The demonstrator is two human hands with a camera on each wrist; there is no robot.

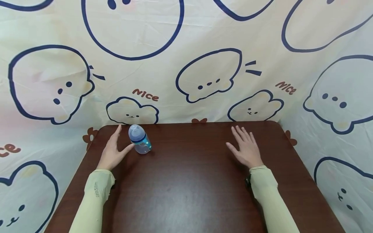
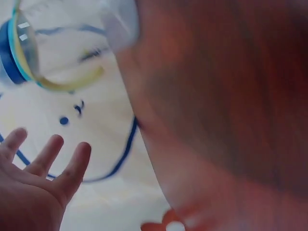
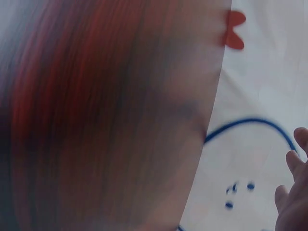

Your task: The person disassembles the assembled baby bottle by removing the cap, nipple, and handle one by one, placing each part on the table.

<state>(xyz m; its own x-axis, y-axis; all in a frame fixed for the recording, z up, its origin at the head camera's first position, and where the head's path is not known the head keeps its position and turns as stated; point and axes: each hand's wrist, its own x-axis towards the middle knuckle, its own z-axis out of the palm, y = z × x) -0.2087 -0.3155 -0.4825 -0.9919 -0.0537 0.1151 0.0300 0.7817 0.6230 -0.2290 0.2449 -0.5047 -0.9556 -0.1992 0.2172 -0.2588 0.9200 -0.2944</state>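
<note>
Clock from table centre, 12 at the far edge. The bottle (image 1: 142, 147) is standing upright on the dark brown table (image 1: 186, 174) at 10, its domed blue-grey cap (image 1: 136, 132) pointing up. Your left wrist view is showing a curved yellow handle (image 2: 72, 83) on it.

Your left hand (image 1: 112, 153) is sitting just beside the bottle, between 9 and 10, fingers extending straight, thumb spreading out, gripping nothing. The thumb tip is lining up with the bottle's side; can't tell if it's touching from this angle. Your right hand (image 1: 246, 150) is pointing in at 2, well apart from the bottle, fingers fanning out, holding nothing.

You're wearing pale green sleeves; the left sleeve (image 1: 94, 194) is carrying dark lettering, and a dark band (image 1: 248, 180) is peeking out by the right sleeve (image 1: 266, 191). Beyond 12, a cream backdrop (image 1: 163, 81) is hanging, showing blue-outlined cartoon heads, brown flowers and "Nice" lettering. The same print is flanking the table at 9 and 3.
</note>
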